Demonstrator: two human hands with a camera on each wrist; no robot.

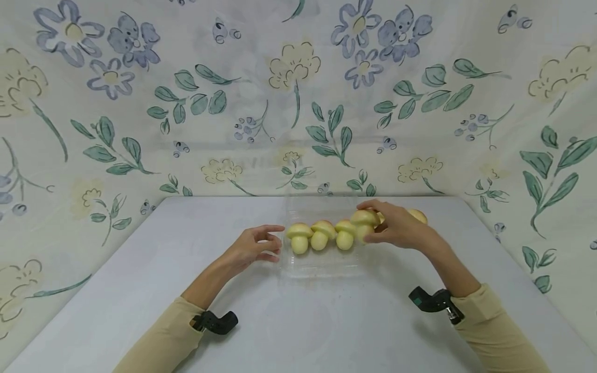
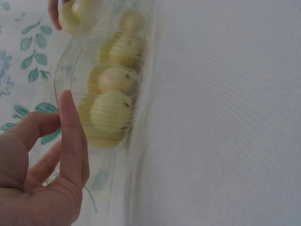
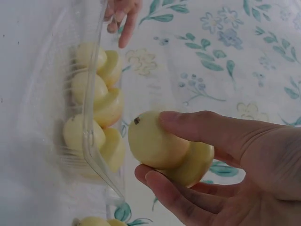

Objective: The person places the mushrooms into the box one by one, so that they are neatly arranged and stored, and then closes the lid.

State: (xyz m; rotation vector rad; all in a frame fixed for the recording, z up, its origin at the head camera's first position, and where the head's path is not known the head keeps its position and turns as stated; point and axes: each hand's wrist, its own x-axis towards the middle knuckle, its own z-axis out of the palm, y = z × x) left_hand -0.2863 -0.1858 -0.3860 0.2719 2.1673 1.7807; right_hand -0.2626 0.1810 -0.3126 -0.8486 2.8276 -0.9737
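Note:
Yellow mushroom-shaped pieces with pink-tinged caps, such as the leftmost mushroom (image 1: 299, 238), stand in a row inside a clear plastic box (image 1: 322, 270). My right hand (image 1: 396, 225) holds another mushroom (image 3: 157, 141) by the box's right end, thumb on one side and fingers on the other. In the right wrist view, that mushroom is above the box rim, with a small dark spot on its stem end. At the box's left end is my left hand (image 1: 256, 246), its fingers loosely extended. One fingertip (image 2: 67, 101) appears to touch the clear wall in the left wrist view.
Another mushroom (image 1: 418, 215) lies on the table beyond my right hand, partly hidden by it. The white table (image 1: 308, 326) meets a flower-patterned cloth (image 1: 261, 119) at the back and sides. Both forearms carry black wrist mounts (image 1: 216, 322).

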